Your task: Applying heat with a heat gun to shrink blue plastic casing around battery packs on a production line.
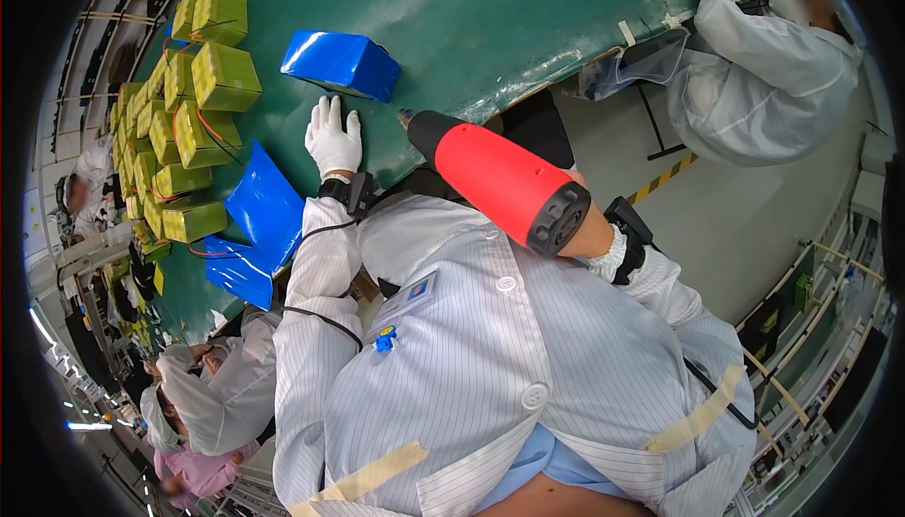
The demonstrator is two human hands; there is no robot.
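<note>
My left hand (pixel 334 137), in a white glove, lies open with fingers apart on the green table. Its fingertips come right up to the near edge of a blue film-wrapped block (pixel 330 63); whether they touch it I cannot tell. In my right hand (pixel 590 232) is a red and black heat gun (pixel 500 176), its nozzle pointing left toward the block, a short way from it. The gun's body hides most of that hand and its fingers. Left of my left forearm lie flat blue film sleeves (pixel 267 198).
Several yellow battery packs (pixel 224 79) with red and black wires are stacked along the table's (pixel 452 8) left side. A co-worker in a white coat (pixel 754 93) sits at the far right; another person (pixel 226 394) is at the lower left. Metal racks (pixel 811 328) stand at right.
</note>
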